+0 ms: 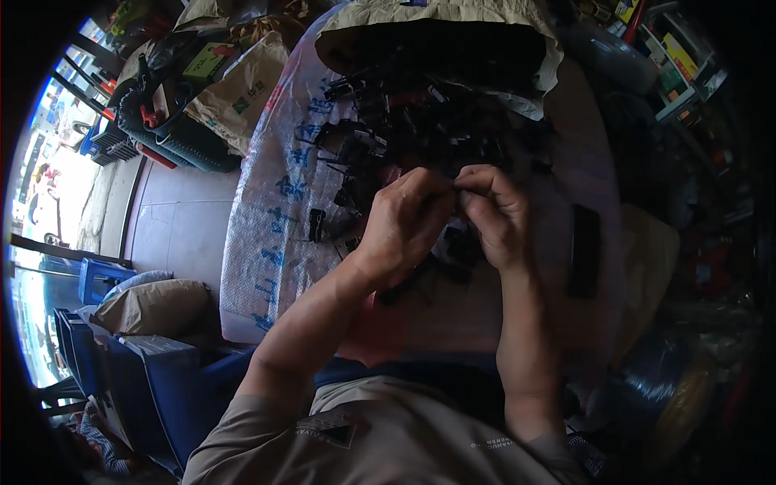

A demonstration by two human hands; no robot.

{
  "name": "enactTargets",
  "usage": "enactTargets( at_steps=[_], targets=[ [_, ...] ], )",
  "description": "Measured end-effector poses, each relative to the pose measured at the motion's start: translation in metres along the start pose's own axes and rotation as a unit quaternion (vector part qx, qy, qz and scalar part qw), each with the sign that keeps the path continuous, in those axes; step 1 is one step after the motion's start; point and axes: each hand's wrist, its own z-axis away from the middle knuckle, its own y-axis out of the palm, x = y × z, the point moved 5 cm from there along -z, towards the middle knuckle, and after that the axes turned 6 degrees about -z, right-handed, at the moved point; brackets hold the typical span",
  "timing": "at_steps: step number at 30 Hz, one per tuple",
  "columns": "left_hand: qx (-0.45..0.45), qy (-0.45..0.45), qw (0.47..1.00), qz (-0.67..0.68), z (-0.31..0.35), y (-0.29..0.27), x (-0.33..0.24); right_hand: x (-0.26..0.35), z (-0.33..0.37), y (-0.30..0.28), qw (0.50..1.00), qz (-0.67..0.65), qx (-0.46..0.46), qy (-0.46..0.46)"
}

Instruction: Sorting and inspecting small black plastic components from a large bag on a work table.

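Observation:
My left hand and my right hand meet over the middle of the table, fingertips pinched together. Whatever sits between the fingers is too small and dark to make out. Below and beyond them spreads a heap of small black parts, some with thin prongs or wires. One black part lies apart, left of my left hand. More dark pieces show under my wrists. The heap rests on a white woven plastic sheet with blue handwriting.
A large brown paper sack opens at the table's far edge. To the right lies a long black bar. Filled sacks and a blue stool stand on the floor at left. A shelf is at far right.

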Motion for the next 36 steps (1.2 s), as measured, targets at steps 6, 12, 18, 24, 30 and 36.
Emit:
enactTargets(
  at_steps=[6,12,18,24,30,36],
  targets=[
    [0.056,-0.214,0.905,0.365,0.003,0.001,0.007,0.014,0.005,-0.005,0.994,0.092,0.01,0.063],
    [0.133,-0.19,0.943,0.24,0.001,-0.001,0.004,0.021,0.009,-0.003,0.984,0.151,0.007,0.089],
    [0.155,-0.113,0.981,0.024,-0.001,-0.01,-0.007,0.022,0.015,0.006,0.977,0.162,0.044,0.133],
    [0.091,-0.196,0.96,0.176,-0.003,-0.018,0.015,0.019,0.015,0.016,0.966,0.239,0.002,0.097],
    [-0.062,-0.203,0.856,0.471,-0.012,-0.065,0.056,0.015,0.063,0.074,0.773,0.565,0.275,-0.086],
    [-0.057,-0.206,0.811,0.544,-0.016,-0.058,0.059,-0.031,0.039,0.034,0.712,0.659,0.183,-0.158]
  ],
)
